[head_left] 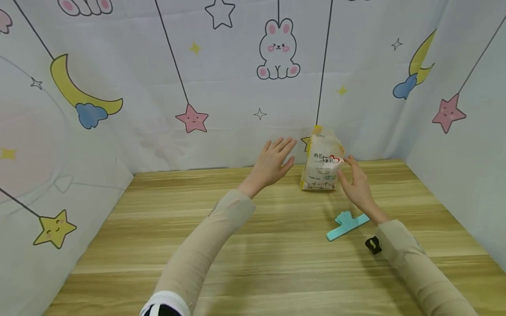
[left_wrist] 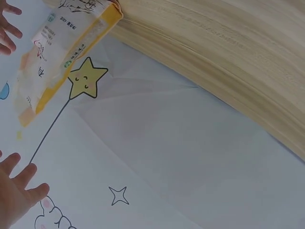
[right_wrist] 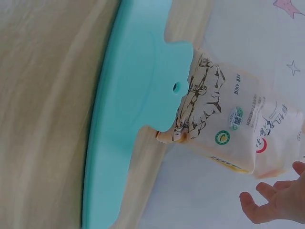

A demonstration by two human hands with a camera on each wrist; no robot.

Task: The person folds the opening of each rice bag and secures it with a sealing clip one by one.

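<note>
The bag (head_left: 322, 164) stands on its own base, needing no grip. The left hand (head_left: 272, 161) spreads empty; the right hand (head_left: 357, 184), fingers parted, perhaps touches its edge.

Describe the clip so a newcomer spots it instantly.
On the wood-grain table, find the bag standing at the back. In front of it lies the clip, a long bar with a tab. Its turquoise colour sets it apart from the pale bag and beige sleeves.

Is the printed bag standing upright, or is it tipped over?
Upright: in the head view, the bag rests on its base on the table, top pointing up.
</note>
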